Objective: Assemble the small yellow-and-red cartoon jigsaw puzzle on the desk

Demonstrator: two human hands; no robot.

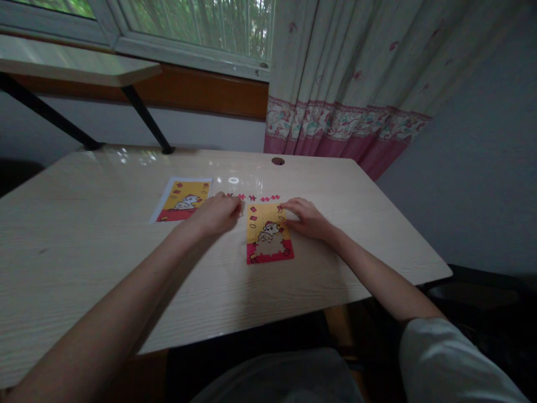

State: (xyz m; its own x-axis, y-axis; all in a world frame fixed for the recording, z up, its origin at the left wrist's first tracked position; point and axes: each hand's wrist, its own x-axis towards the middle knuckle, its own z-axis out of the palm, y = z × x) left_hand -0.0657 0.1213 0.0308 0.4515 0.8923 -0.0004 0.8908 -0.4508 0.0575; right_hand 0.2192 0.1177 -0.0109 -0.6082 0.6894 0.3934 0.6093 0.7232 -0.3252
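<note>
A jigsaw puzzle (pixel 257 232) with a white cartoon animal on yellow and red lies flat on the table. Its frame is filled around the edge, while a bare grey patch shows in the lower middle. My right hand (pixel 308 218) rests at the puzzle's upper right edge, fingers stretched out and apart, fingertips touching it. My left hand (pixel 222 212) is just left of the puzzle, fingers curled together; whatever they pinch is hidden. Several loose red puzzle pieces (pixel 265 199) lie in a row beyond the puzzle, some partly behind my left hand.
A printed picture sheet (pixel 178 201) with the same design lies to the left, partly covered by my left hand. A raised shelf (pixel 84 66) on black legs stands at the back left of the table (pixel 104 252). A round cable hole (pixel 278 161) is near the back edge.
</note>
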